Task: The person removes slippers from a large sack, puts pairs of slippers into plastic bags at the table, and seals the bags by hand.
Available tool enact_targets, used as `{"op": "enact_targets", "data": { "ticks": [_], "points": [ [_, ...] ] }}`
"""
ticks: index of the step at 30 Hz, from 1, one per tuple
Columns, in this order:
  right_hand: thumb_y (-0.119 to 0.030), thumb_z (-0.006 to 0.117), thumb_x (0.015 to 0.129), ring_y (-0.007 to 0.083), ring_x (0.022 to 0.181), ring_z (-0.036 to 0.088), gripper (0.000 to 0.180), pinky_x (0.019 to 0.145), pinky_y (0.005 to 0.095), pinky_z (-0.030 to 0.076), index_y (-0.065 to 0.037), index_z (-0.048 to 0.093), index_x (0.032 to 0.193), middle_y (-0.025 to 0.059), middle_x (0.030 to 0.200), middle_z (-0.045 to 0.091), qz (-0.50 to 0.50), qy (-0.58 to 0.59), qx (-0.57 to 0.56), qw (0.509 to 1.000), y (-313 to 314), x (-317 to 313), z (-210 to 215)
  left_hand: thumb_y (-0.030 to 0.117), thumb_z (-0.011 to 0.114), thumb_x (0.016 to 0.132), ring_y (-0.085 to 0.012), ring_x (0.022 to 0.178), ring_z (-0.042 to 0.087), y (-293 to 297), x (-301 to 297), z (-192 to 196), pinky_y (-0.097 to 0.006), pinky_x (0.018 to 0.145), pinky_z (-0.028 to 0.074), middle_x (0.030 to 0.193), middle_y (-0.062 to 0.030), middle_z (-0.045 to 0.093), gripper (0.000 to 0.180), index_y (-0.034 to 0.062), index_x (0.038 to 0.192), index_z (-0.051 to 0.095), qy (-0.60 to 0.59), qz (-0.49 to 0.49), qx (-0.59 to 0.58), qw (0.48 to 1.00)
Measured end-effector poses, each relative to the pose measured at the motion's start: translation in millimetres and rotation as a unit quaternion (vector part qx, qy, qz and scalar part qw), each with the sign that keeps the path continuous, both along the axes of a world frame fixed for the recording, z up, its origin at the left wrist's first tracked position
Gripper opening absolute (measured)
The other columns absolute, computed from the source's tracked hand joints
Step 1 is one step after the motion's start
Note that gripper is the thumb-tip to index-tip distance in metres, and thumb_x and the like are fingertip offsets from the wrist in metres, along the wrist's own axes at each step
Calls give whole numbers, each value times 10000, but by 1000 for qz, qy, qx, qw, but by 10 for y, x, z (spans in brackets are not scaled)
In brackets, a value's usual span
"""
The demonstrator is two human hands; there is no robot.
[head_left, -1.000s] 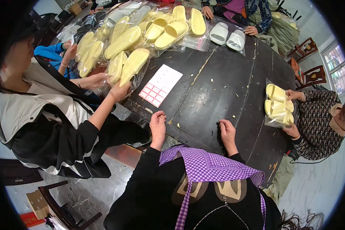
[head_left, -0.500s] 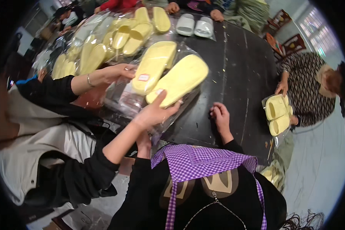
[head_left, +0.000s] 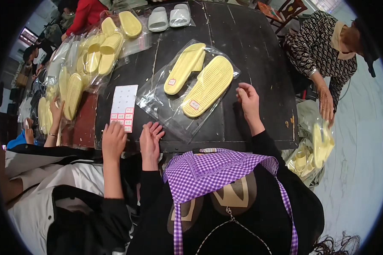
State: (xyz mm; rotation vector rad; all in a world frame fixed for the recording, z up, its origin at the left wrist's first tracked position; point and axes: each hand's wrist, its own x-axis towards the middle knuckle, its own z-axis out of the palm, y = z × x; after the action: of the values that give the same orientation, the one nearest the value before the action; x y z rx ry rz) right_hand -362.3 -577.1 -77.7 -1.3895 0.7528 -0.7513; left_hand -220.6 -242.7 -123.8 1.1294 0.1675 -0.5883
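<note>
A clear plastic bag (head_left: 157, 100) lies flat on the dark table with two yellow slippers inside, soles up. The left slipper (head_left: 185, 68) and the right slipper (head_left: 208, 85) each bear a small red-edged label near one end. My left hand (head_left: 150, 142) is at the table's near edge, fingers apart, holding nothing, close to the bag's lower left corner. To the right of the bag, my right hand (head_left: 248, 104) hovers with its fingers loosely curled in; nothing shows in it. Beside my left hand, a co-worker's hand (head_left: 113, 140) touches a white label sheet (head_left: 124, 100).
Bagged yellow slippers (head_left: 108, 53) pile up along the table's left side. Two white slippers (head_left: 169, 19) stand at the far edge. On the right, a person in a patterned top (head_left: 323, 46) reaches down to a sack (head_left: 304, 140) of bagged yellow slippers. A chair (head_left: 281, 17) stands behind.
The co-worker on the left has let go of the bagged slippers, which now lie on the table. The label sheet has come into sight. The person at right has lowered a bagged pair toward the sack.
</note>
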Motion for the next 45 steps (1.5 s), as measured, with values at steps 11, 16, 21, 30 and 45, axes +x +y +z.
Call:
{"op": "enact_targets", "data": {
  "ticks": [11,16,21,30,45],
  "points": [
    [-137,631,786,283,1004,583,411,844,381,464,-32,549,1175,119,1079,623,380,-59,-500,776,573,1766,616,340,546,930,-201,939,573,-310,11,71,-335,756,487,1155,-131,556,520,-12,1286,405,-20,-28,45,998],
    [-171,599,776,319,1055,553,382,897,475,403,-68,576,1144,132,1095,617,439,35,-587,680,931,2503,157,308,573,917,-180,943,565,-420,-218,34,-324,764,480,1160,-111,555,516,1,1297,408,-32,-20,77,996],
    [-150,596,784,327,976,591,257,812,403,469,-60,636,1021,147,988,648,558,164,-572,578,921,2759,-42,283,636,879,-177,955,552,-553,-574,178,-289,820,464,1144,-127,545,573,-20,1306,402,-85,2,105,991],
    [-147,587,837,156,724,596,165,681,317,478,-9,644,908,85,747,635,575,83,-454,676,240,2787,1370,196,644,863,-120,948,556,-630,-262,288,-254,806,443,1032,-74,628,282,-20,1043,614,-311,-178,198,912],
    [-165,604,862,158,813,620,235,717,282,487,-36,619,1058,61,939,654,331,-277,-338,837,-2181,1352,2592,12,638,741,-301,926,558,-1703,88,2559,-380,792,435,1041,-122,591,153,41,887,602,-824,45,171,538]
  ]
}}
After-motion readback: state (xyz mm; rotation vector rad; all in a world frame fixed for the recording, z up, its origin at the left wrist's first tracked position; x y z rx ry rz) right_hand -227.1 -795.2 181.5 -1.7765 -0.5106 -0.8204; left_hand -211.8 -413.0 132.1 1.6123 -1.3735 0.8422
